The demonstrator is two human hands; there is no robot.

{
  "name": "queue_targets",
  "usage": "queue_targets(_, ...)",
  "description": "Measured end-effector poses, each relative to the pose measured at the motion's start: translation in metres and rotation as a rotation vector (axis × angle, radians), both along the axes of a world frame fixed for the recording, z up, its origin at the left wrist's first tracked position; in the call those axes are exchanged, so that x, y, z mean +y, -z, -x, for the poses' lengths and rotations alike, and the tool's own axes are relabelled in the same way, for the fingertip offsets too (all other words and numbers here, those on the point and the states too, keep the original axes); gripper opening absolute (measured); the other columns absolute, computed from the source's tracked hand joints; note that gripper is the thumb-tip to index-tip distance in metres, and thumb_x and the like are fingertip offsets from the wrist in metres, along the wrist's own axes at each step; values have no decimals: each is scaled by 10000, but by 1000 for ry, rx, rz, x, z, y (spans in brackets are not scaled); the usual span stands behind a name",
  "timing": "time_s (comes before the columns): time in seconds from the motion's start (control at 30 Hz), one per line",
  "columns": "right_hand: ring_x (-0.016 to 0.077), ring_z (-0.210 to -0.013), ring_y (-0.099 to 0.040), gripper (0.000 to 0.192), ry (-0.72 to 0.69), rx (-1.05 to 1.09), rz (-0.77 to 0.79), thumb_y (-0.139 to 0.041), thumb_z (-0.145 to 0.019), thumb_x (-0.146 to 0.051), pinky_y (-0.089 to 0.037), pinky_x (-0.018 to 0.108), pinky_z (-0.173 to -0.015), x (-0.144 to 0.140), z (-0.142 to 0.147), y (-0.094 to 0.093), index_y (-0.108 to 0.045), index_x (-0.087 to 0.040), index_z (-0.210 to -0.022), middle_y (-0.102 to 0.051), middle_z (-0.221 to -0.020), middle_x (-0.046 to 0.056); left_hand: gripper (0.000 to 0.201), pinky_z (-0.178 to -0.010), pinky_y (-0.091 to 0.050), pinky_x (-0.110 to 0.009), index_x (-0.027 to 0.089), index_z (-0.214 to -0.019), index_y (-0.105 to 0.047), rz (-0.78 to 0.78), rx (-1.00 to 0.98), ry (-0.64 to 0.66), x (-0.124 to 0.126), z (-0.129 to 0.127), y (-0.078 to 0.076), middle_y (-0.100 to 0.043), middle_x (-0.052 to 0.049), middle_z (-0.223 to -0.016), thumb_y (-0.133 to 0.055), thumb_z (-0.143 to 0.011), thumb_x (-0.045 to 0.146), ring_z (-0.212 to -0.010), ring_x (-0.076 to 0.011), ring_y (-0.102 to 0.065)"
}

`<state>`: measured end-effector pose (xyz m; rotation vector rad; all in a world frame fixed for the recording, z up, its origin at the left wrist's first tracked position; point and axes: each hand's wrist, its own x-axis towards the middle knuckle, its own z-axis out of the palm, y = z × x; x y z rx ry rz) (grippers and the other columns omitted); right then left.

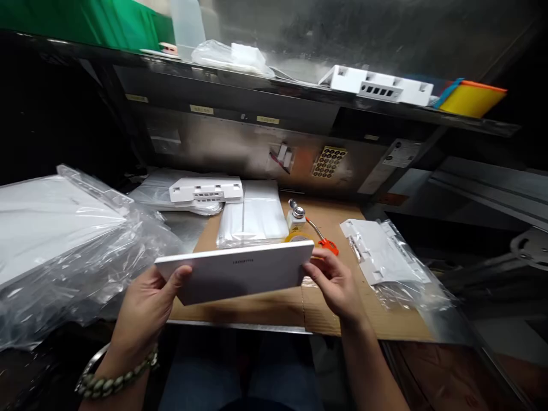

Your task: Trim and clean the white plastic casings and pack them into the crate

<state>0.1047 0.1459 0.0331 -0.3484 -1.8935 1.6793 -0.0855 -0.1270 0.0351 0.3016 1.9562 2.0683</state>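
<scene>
Nearest, the person's left hand (143, 311) and right hand (336, 285) hold a flat white panel (237, 277) between them, lifted just above the near edge of a cardboard sheet (265, 311) that covers the bench. The left hand cups the panel's left end, thumb (177, 277) pressed on the top face and fingers hidden beneath. The right hand pinches the right end, fingertips curled against the edge. Both hands are closed on the panel, not spread. A beaded bracelet (115, 382) sits on the left wrist.

The panel lies level between the two grips, long side running left to right, with small dark lettering facing up at its middle. Held only at its ends, it would handle best, by the look of it, with even pressure from both sides and the thumbs kept off the printed face, so that it neither tips nor smudges.

Just beyond the panel stand a small bottle (295, 217) and orange-handled scissors (323, 240). To the right lies a white plastic part in a clear bag (381, 251); to the left, a large bagged stack (55, 240). Further back rests a white ported housing (205, 190), and on the far shelf (274, 85) another housing (381, 85) beside a yellow tray (471, 98).
</scene>
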Motion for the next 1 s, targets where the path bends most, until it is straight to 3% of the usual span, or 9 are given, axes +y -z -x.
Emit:
queue_targets(0.1,200,-942,-779,174,-4,21,-116,-706,-964,-394,-639,321,-854,0,-4,9,-711,-256,-1070,-796,-993,25,348,-994,-555,-282,224,-995,-774,-36,218,49,1,1,5,-807,-19,-1056,-847,-803,505,-1094,-246,-714)
queue_targets(0.27,246,-1180,-737,130,-64,81,-199,-639,-1016,-291,-620,398,-990,7,-13,15,-707,-289,-1127,-791,-1194,32,72,-1208,-442,-430,300,-924,-787,-171,365,144,9,-6,-4,-812,32,-1050,-805,-872,348,-1118,-242,-725)
queue_targets(0.47,260,-1197,-735,155,-51,111,-278,-616,-1021,-227,-604,442,-1036,17,-23,28,-701,-283,-1139,-788,-1231,51,91,-1190,-448,-539,274,-847,-808,-192,437,184,17,-10,-9,-815,-17,-909,-813,-865,363,-987,-278,-764)
queue_targets(0.53,259,-1196,-735,181,-49,133,-302,-599,-1026,-206,-611,434,-1022,18,-25,33,-694,-291,-1153,-783,-1244,53,125,-1199,-431,-534,277,-848,-809,-174,428,193,16,-11,-7,-818,-36,-958,-817,-859,401,-1069,-299,-745)
queue_targets(0.63,273,-1213,-725,237,-15,196,-353,-565,-1031,-175,-618,456,-1004,16,-28,35,-690,-315,-1175,-773,-1262,56,522,-1220,-399,-518,330,-1087,-783,-228,221,87,16,-11,-5,-708,-54,-1379,-818,-717,697,-1410,-365,-539)
queue_targets(0.73,291,-1240,-706,304,-26,292,-501,-542,-1030,-156,-626,503,-990,10,-28,32,-680,-331,-1237,-746,-1314,60,902,-1173,-440,-585,308,-1376,-643,-352,-351,77,13,-10,-6,-547,-88,-1574,-558,-732,934,-1507,-412,-403)
queue_targets(0.87,262,-1276,-687,341,-217,314,-756,-571,-1016,-149,-632,457,-992,8,-16,31,-697,-333,-1274,-728,-1349,47,707,-1126,-477,-632,88,-1479,-541,-318,-937,142,-3,-5,-2,-747,-202,-1270,-549,-919,519,-1352,-450,-580)
queue_targets(0.93,247,-1302,-671,265,-261,112,-837,-624,-1005,-234,-594,427,-1054,16,-5,31,-733,-301,-1237,-715,-1376,53,666,-1109,-502,-619,84,-1513,-502,-361,-986,7,-14,-1,5,-798,-175,-1140,-563,-877,271,-1260,-428,-658)
queue_targets(1.0,235,-1303,-666,247,-137,-274,-900,-647,-995,-334,-548,396,-1103,31,10,30,-755,-280,-1211,-721,-1368,51,700,-1093,-519,-610,109,-1532,-490,-542,-930,9,-24,4,12,-815,-146,-1086,-542,-834,153,-1204,-407,-696)
